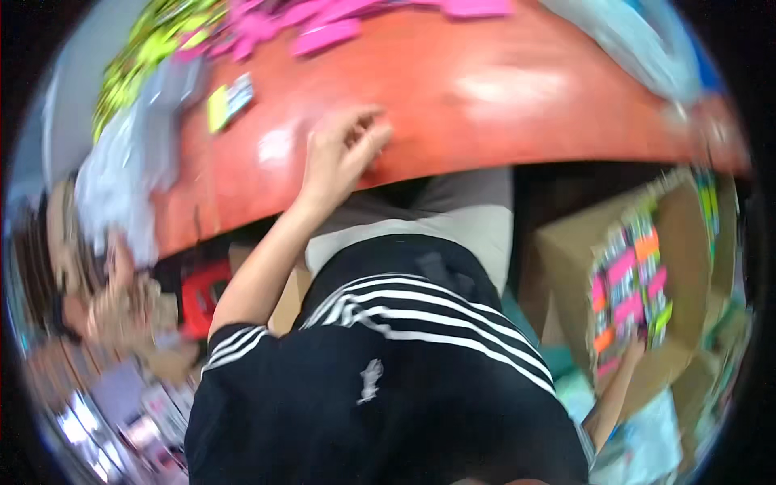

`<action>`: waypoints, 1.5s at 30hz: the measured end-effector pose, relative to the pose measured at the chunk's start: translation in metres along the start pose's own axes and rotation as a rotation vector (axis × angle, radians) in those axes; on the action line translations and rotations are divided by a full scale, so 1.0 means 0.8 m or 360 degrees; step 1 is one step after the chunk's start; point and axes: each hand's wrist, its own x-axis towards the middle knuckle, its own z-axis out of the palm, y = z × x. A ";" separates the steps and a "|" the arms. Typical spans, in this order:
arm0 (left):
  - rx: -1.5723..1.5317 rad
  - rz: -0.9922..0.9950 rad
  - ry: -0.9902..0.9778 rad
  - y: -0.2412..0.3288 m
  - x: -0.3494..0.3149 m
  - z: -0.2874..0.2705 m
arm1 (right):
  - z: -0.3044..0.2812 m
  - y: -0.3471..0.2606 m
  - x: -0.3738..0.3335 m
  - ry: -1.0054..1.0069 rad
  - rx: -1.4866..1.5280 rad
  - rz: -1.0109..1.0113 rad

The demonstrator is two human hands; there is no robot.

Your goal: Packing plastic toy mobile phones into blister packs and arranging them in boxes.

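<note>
**Desk:** At the near edge of the red surface [501, 89], what is your left hand [343, 153] doing?

**Operator:** From where I watch the feed, my left hand rests on the rim of the surface, fingers curled loosely inward and the thumb close to them. The picture is blurred there, so I cannot tell whether anything small sits between the fingertips. The bare forearm runs down from it to a black sleeve with white stripes.

**Desk:** And the right hand?

**Operator:** My right hand [634, 349] is low at the right, reaching into an open cardboard box [566, 267] that stands beside my legs. Its fingertips touch the lower edge of the coloured packs [630, 291] inside; how far the fingers are spread I cannot make out.

**Desk:** What does the box hold?

**Operator:** Flat packs standing on edge in tight rows, pink, orange and green, filling the middle of the box.

**Desk:** Anything else on the surface?

**Operator:** Pink packs [323, 32] lie scattered along the far edge, well apart from my left hand. A yellow-and-white pack [229, 101] lies alone to the left of it, and a heap of yellow-green packs [145, 48] sits at the far left corner, beside crumpled clear plastic wrap [121, 178].
</note>
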 end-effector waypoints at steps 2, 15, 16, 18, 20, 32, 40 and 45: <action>0.0435 0.0321 0.0725 -0.060 -0.003 -0.076 | -0.001 -0.052 -0.012 0.0388 0.0080 -0.0225; 0.0174 -0.0597 0.0768 -0.284 0.050 -0.294 | -0.059 -0.329 -0.111 0.0213 0.1264 -0.0485; -0.0523 -0.0583 0.0566 -0.362 0.039 -0.358 | -0.056 -0.374 -0.119 0.0156 0.1345 -0.0470; -0.0862 -0.0509 0.0375 -0.268 0.107 -0.220 | -0.035 -0.451 -0.180 0.0334 0.0969 -0.0707; -0.0895 -0.0369 0.0086 -0.198 0.074 -0.153 | -0.021 -0.486 -0.192 0.0477 0.0746 -0.0990; -0.0791 0.0180 0.0165 -0.118 0.022 -0.140 | 0.079 -0.605 -0.361 -0.1445 0.2174 -0.0815; -0.1408 -0.0083 -0.0675 0.037 0.001 0.092 | 0.068 -0.569 -0.363 -0.1276 0.2723 -0.0698; -0.1554 -0.0120 -0.1185 0.073 -0.008 0.178 | 0.045 -0.512 -0.344 -0.0935 0.2848 -0.0581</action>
